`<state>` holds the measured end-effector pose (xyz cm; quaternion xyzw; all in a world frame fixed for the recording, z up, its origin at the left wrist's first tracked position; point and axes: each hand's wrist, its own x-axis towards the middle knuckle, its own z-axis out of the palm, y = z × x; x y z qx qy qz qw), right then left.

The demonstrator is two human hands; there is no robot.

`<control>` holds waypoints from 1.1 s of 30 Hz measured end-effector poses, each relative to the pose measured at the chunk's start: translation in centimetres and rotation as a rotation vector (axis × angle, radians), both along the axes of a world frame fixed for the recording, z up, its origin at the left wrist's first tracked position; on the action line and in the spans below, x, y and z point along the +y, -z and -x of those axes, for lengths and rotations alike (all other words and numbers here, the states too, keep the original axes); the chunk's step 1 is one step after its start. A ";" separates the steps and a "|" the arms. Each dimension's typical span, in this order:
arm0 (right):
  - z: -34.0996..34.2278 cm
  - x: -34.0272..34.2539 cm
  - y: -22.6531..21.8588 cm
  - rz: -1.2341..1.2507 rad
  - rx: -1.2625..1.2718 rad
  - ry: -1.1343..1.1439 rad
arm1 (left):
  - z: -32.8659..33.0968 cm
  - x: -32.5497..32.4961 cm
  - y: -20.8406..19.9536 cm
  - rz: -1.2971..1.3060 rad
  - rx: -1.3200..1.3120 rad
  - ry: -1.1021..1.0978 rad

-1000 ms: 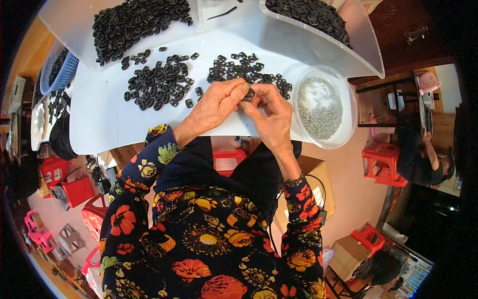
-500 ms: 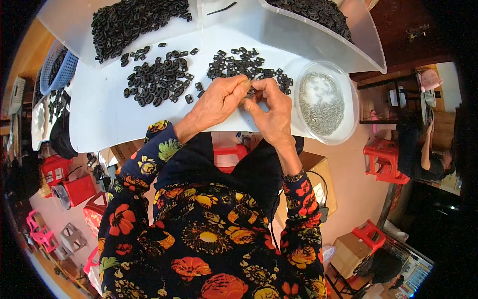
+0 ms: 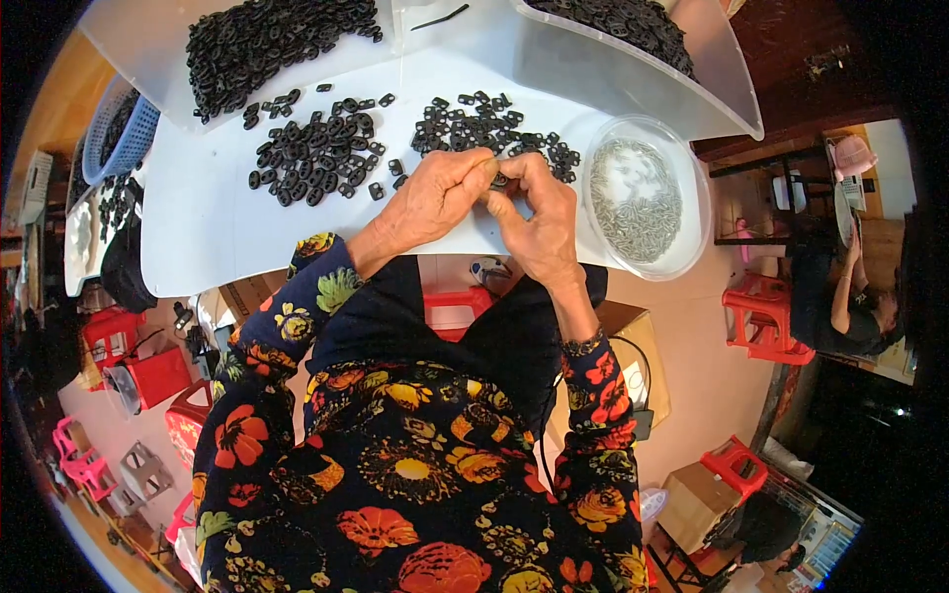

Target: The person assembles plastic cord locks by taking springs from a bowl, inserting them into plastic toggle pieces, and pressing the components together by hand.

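My left hand (image 3: 440, 198) and my right hand (image 3: 539, 217) meet fingertip to fingertip over the front part of the white table (image 3: 213, 232). Both are closed in a pinch on a small black plastic cord lock piece (image 3: 498, 182), mostly covered by the fingers. Just beyond them is a pile of small black plastic pieces (image 3: 474, 127). A second pile, of oval two-holed black pieces (image 3: 311, 158), lies left of my left hand. Beside my right hand stands a round clear tub (image 3: 696, 212) of tiny silvery springs (image 3: 643, 222).
Translucent bins (image 3: 633, 89) at the back hold heaps of black pieces. A blue basket (image 3: 138, 133) stands at the left. Below the table are a red stool (image 3: 457, 306) and a cardboard box (image 3: 643, 346). Another person (image 3: 855, 311) sits at far right.
The view has shifted slightly. Both hands stay pinched together in nearly the same place, with only small finger movement. A shoe now shows below the table edge.
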<state>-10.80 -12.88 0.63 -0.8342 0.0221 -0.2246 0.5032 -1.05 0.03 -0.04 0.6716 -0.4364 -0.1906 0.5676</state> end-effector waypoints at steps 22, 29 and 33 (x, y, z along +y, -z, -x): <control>0.1 -0.1 0.5 -0.019 -0.050 0.070 | 0.1 -0.3 0.3 0.074 0.025 -0.026; 0.0 0.2 0.5 0.014 -0.060 0.078 | 0.2 -0.2 0.1 0.109 0.022 -0.033; 0.1 0.3 0.1 -0.095 -0.072 0.165 | 0.3 0.1 0.0 0.142 0.157 -0.057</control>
